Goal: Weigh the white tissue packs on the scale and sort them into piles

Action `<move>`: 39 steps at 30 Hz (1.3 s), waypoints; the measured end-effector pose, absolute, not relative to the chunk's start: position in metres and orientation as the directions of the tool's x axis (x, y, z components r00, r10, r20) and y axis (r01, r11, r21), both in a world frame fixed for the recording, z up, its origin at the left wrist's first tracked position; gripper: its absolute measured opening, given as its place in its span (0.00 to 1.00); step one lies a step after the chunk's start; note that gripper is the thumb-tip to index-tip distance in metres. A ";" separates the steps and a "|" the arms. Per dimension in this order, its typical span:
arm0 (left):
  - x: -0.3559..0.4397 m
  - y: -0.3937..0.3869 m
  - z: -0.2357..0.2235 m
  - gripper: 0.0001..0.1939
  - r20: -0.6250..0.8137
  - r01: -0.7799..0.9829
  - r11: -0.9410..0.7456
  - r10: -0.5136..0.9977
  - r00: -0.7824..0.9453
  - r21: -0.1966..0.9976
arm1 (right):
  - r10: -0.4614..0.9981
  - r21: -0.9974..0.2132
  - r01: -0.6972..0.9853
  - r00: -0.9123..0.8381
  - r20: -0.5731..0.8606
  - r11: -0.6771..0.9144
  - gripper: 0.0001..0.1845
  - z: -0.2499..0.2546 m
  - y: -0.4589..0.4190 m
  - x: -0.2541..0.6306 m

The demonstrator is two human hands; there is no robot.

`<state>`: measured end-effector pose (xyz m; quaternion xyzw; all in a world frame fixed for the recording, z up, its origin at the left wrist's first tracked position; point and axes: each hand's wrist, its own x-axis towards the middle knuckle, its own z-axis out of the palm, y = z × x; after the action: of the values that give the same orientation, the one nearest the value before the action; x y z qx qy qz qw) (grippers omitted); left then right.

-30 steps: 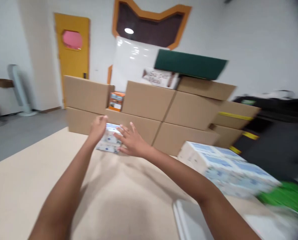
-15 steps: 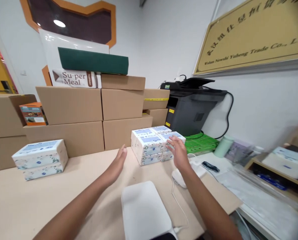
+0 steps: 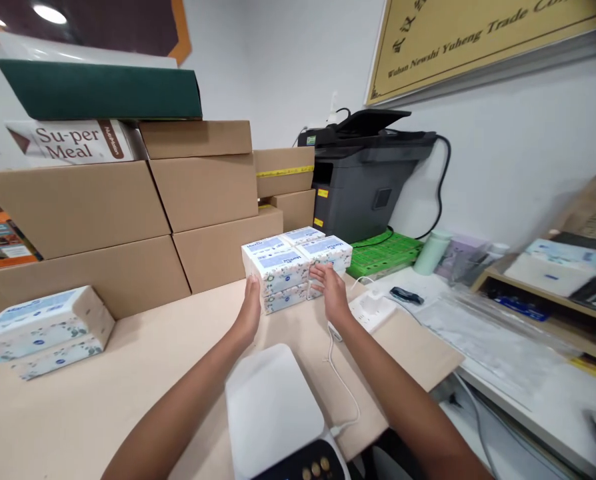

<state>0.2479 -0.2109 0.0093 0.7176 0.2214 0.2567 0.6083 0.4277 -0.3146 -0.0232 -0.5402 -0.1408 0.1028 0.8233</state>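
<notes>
Two-high stacks of tissue packs [image 3: 285, 283], white with blue labels and a floral print, stand grouped near the middle of the table. My left hand [image 3: 248, 312] is upright at the left side of the front-left stack, fingers stretched out, its fingertips at the packs' edge. At the front, my right hand [image 3: 334, 293] has its fingers extended and slightly spread near the gap between the front-left and right stacks. Whether either hand presses on the packs, I cannot tell. Below and between my forearms lies a white flat device [image 3: 273, 407] with a dark panel.
Another pair of stacked tissue packs [image 3: 43, 327] sits at the left. Cardboard boxes [image 3: 223, 250] are piled behind. A black printer [image 3: 358, 193], a green crate-like panel [image 3: 385, 253], a white power strip [image 3: 371, 308] with cable and a green cup [image 3: 432, 252] are at the right.
Both hands have come closer to the grouped tissue packs, the left one now at their left side and the right one lower at their front. The camera view has shifted right and nearer.
</notes>
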 end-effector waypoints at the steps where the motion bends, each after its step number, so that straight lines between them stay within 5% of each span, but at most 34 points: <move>1: 0.246 -0.210 0.010 0.44 0.087 0.007 -0.143 0.642 0.762 0.990 | 0.322 -0.921 -0.006 0.938 0.130 0.389 0.38 -0.024 -0.314 0.426; 12: 0.249 -0.219 0.015 0.37 0.075 -0.129 0.050 0.592 0.802 0.990 | 0.319 -0.950 0.091 0.928 0.190 0.300 0.42 -0.035 -0.312 0.426; 23: 0.254 -0.212 0.019 0.41 0.024 -0.186 0.186 0.643 0.766 0.965 | 0.320 -0.953 0.093 0.929 0.188 0.289 0.40 -0.041 -0.313 0.421; 27: 0.254 -0.213 0.012 0.40 0.108 -0.219 0.125 0.580 0.807 0.968 | 0.348 -0.945 0.079 0.917 0.193 0.318 0.34 -0.042 -0.314 0.420; 34: 0.238 -0.233 0.022 0.43 0.254 -0.145 -0.235 0.547 0.798 0.961 | 0.343 -0.910 0.056 0.915 0.210 0.410 0.29 -0.035 -0.317 0.419; 39: 0.236 -0.235 0.032 0.39 0.138 -0.106 -0.089 0.697 0.704 0.990 | 0.434 -0.934 0.008 0.884 0.174 0.357 0.32 -0.034 -0.314 0.416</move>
<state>0.2361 -0.2353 0.0322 0.6676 0.2213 0.3148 0.6374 0.4155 -0.3142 -0.0338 -0.5511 -0.2006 0.1331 0.7990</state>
